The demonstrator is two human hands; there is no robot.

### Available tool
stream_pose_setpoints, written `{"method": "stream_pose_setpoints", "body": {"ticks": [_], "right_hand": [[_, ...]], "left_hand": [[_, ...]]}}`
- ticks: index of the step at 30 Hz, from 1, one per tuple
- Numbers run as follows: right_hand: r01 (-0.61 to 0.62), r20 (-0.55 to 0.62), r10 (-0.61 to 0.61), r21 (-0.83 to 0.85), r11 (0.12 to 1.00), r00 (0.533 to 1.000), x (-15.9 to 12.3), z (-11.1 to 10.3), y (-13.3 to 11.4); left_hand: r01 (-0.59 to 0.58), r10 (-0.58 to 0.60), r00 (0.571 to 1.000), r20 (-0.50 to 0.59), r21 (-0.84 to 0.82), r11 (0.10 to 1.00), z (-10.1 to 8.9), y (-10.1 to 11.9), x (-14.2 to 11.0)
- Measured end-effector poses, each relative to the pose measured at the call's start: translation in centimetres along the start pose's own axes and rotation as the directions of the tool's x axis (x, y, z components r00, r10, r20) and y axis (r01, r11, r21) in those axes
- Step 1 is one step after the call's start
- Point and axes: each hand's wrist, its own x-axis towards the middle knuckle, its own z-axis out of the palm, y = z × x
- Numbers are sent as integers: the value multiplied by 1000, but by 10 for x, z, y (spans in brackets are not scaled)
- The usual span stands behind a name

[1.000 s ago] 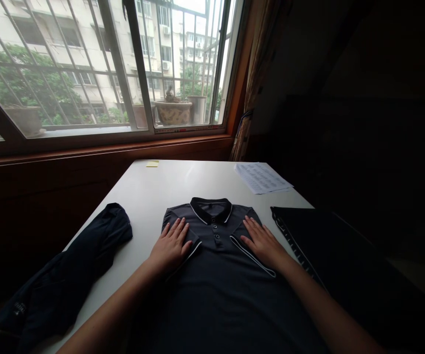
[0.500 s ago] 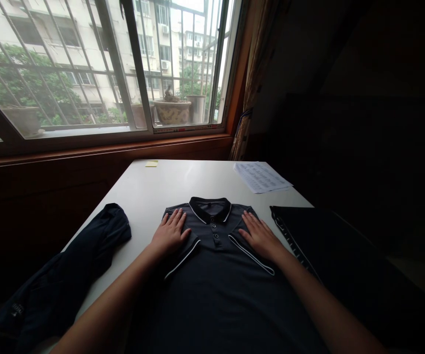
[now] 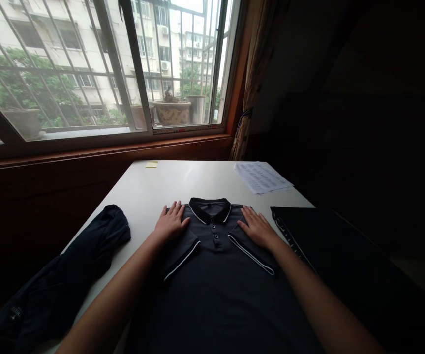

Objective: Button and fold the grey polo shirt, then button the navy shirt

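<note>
A dark polo shirt [image 3: 222,285] lies front side up, its black collar with white trim pointing away from me. Both short sleeves are folded inward over the chest, their white-edged cuffs slanting down and outward. My left hand [image 3: 171,221] rests flat on the shirt's left shoulder, fingers stretched out toward the far side. On the opposite shoulder my right hand [image 3: 257,226] lies palm down, its fingers extended beside the collar. Neither hand grips the cloth. The shirt's lower part fades into shadow.
The white table [image 3: 194,179] carries a yellow sticky-note pad [image 3: 151,164] and printed sheets [image 3: 263,177] at its far end. A dark navy garment [image 3: 72,265] hangs over the left edge. Black fabric [image 3: 330,236] lies at the right. A barred window stands beyond.
My left hand has slid slightly away from me along the shoulder, and my right hand has shifted a little the same way. The shirt lies essentially as before.
</note>
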Motion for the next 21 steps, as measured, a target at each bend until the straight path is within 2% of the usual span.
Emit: {"method": "stream_pose_setpoints", "body": {"ticks": [13, 21], "right_hand": [[-14, -23, 14, -3, 1000, 1000, 12, -1, 4], [-33, -120, 29, -36, 999, 992, 9, 1, 4]], "left_hand": [[45, -45, 999, -3, -28, 999, 1, -9, 22], [73, -81, 993, -84, -96, 993, 5, -11, 25]]}}
